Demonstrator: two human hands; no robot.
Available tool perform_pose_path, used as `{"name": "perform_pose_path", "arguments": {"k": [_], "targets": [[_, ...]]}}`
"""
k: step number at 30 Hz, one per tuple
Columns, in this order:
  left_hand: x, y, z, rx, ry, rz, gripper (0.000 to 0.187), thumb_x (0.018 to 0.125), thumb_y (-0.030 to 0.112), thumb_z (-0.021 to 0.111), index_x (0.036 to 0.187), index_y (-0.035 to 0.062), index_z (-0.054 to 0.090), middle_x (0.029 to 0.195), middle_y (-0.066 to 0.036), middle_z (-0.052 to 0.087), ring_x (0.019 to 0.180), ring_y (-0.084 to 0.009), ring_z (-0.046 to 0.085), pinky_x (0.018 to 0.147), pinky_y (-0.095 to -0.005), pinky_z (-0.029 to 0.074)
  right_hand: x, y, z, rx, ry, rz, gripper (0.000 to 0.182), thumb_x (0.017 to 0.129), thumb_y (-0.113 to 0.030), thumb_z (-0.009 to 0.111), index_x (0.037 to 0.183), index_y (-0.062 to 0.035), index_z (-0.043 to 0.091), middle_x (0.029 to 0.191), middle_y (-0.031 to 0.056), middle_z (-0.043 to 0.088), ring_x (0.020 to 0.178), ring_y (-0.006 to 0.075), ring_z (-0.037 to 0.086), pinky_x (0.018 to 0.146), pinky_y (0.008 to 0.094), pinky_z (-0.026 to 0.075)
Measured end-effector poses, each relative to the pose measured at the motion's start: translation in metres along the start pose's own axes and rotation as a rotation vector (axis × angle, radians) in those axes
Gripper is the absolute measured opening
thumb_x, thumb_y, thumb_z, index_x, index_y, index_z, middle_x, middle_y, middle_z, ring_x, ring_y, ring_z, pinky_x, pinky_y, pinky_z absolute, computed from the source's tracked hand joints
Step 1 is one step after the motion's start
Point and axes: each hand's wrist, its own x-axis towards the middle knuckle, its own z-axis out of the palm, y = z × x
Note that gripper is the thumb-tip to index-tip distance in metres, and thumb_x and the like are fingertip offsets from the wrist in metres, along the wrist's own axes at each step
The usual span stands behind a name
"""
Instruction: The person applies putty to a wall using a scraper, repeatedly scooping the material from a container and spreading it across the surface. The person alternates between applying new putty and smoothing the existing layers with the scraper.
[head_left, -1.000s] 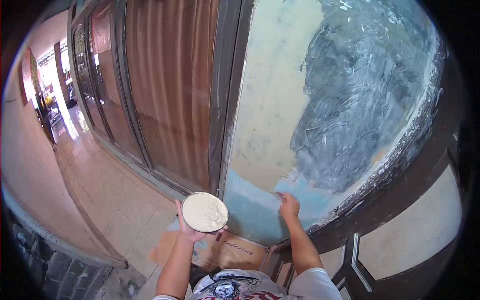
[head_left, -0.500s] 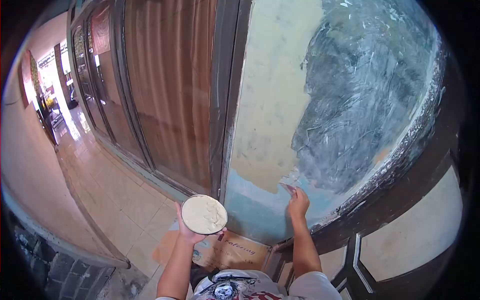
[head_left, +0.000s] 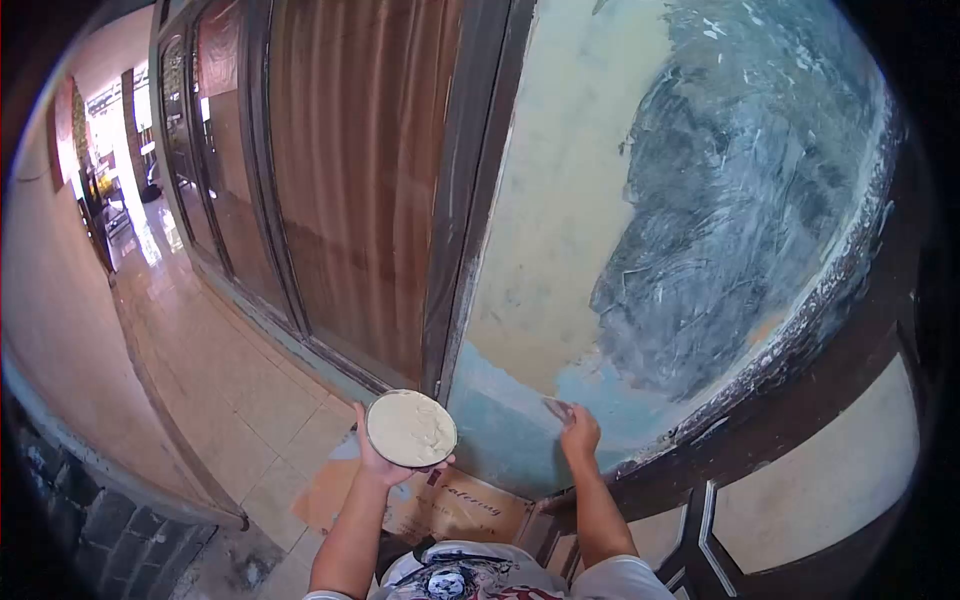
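Note:
My left hand (head_left: 376,462) supports a round bowl of cream-coloured paste (head_left: 411,429) from below, its fingers wrapped round the underside. The paste surface is smooth on one side and ridged on the other. To the right, my right hand (head_left: 580,434) is closed on a small flat scraper (head_left: 557,407), whose blade lies at the lower part of the wall (head_left: 510,405). Around the blade the wall is light blue. Above it are a cream-coated area (head_left: 545,230) and a large grey, streaked patch (head_left: 700,230).
A dark-framed window with a brown curtain (head_left: 355,180) stands left of the wall. Printed cardboard (head_left: 450,505) lies on the floor below. A dark door with pale panels (head_left: 820,480) is at the lower right. A tiled walkway (head_left: 215,350) runs off to the left.
My right hand and the scraper have moved down and slightly left along the wall. The view has shifted a little. My left hand still holds the bowl in nearly the same place.

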Motion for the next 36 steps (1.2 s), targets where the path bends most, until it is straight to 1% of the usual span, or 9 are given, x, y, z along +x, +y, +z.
{"name": "perform_pose_path", "arguments": {"k": [5, 7, 9, 11, 15, 21, 25, 31, 36], "targets": [[0.0, 0.002, 0.005, -0.028, 0.014, 0.027, 0.118, 0.076, 0.1, 0.025, 0.154, 0.0133, 0.04, 0.146, -0.031, 0.049, 0.12, -0.0591, 0.055, 0.082, -0.0782, 0.049, 0.041, -0.008, -0.005, -0.092, -0.093, 0.113, 0.014, 0.089, -0.005, 0.064, 0.101, -0.0073, 0.071, 0.104, 0.0144, 0.073, 0.095, 0.0405, 0.068, 0.083, 0.05, 0.054], [-0.003, 0.001, 0.007, -0.081, 0.09, 0.062, 0.117, 0.076, 0.1, 0.025, 0.154, 0.0149, 0.04, 0.148, -0.029, 0.048, 0.123, -0.0581, 0.054, 0.081, -0.0775, 0.051, 0.045, -0.012, -0.022, 0.097, 0.195, 0.035, 0.015, 0.088, -0.006, 0.066, 0.102, -0.0069, 0.071, 0.105, 0.0149, 0.073, 0.096, 0.0398, 0.069, 0.083, 0.0498, 0.054], [-0.004, 0.004, -0.002, -0.01, 0.087, 0.069, 0.115, 0.077, 0.099, 0.026, 0.155, 0.0148, 0.04, 0.149, -0.026, 0.049, 0.126, -0.0564, 0.053, 0.084, -0.0771, 0.051, 0.028, -0.009, -0.02, 0.1, 0.193, 0.048, 0.015, 0.088, -0.005, 0.067, 0.102, -0.0055, 0.072, 0.105, 0.0162, 0.074, 0.096, 0.0397, 0.069, 0.083, 0.0495, 0.055], [-0.002, 0.007, -0.011, 0.183, -0.076, 0.032, 0.116, 0.077, 0.099, 0.025, 0.154, 0.0138, 0.04, 0.149, -0.026, 0.05, 0.124, -0.0561, 0.055, 0.084, -0.0753, 0.052, 0.004, 0.002, 0.004, 0.146, 0.111, 0.0, 0.016, 0.088, -0.003, 0.065, 0.101, -0.0054, 0.072, 0.104, 0.0162, 0.073, 0.095, 0.0395, 0.069, 0.084, 0.0489, 0.055], [0.003, 0.005, -0.005, -0.127, -0.057, -0.013, 0.126, 0.072, 0.103, 0.024, 0.157, 0.0095, 0.032, 0.146, -0.035, 0.046, 0.114, -0.0683, 0.053, 0.09, -0.0771, 0.05, 0.034, -0.005, 0.003, -0.036, -0.015, -0.024, 0.02, 0.084, 0.0, 0.062, 0.1, -0.0078, 0.072, 0.104, 0.0145, 0.073, 0.096, 0.0384, 0.068, 0.083, 0.049, 0.055], [0.002, 0.004, -0.006, -0.101, 0.007, -0.004, 0.126, 0.071, 0.103, 0.026, 0.156, 0.0105, 0.034, 0.143, -0.035, 0.049, 0.111, -0.0676, 0.056, 0.083, -0.0737, 0.055, 0.031, -0.013, -0.019, 0.027, 0.193, -0.092, 0.023, 0.084, -0.002, 0.065, 0.105, -0.0081, 0.072, 0.098, 0.014, 0.072, 0.09, 0.0388, 0.068, 0.078, 0.0498, 0.054], [0.006, 0.004, -0.006, -0.01, -0.02, -0.016, 0.125, 0.071, 0.103, 0.026, 0.156, 0.0116, 0.036, 0.144, -0.034, 0.049, 0.111, -0.0682, 0.055, 0.082, -0.0733, 0.055, 0.013, -0.007, 0.007, -0.057, -0.057, -0.019, 0.024, 0.085, -0.003, 0.064, 0.106, -0.0092, 0.073, 0.095, 0.0129, 0.071, 0.086, 0.0384, 0.067, 0.077, 0.0511, 0.053], [-0.001, 0.002, -0.012, -0.059, 0.017, -0.012, 0.124, 0.072, 0.102, 0.027, 0.156, 0.0113, 0.036, 0.145, -0.034, 0.048, 0.11, -0.0681, 0.056, 0.082, -0.0735, 0.055, 0.048, -0.024, -0.042, 0.053, 0.296, -0.069, 0.029, 0.081, -0.001, 0.065, 0.108, -0.0072, 0.073, 0.093, 0.0171, 0.07, 0.087, 0.0398, 0.066, 0.077, 0.0516, 0.052], [-0.001, -0.002, -0.011, -0.083, -0.04, -0.001, 0.124, 0.072, 0.102, 0.028, 0.156, 0.0103, 0.035, 0.144, -0.033, 0.049, 0.11, -0.0669, 0.057, 0.083, -0.0744, 0.054, 0.004, -0.01, 0.011, 0.035, -0.087, 0.046, 0.017, 0.091, -0.01, 0.066, 0.106, -0.0026, 0.072, 0.099, 0.02, 0.072, 0.093, 0.0417, 0.068, 0.083, 0.051, 0.053]]}}
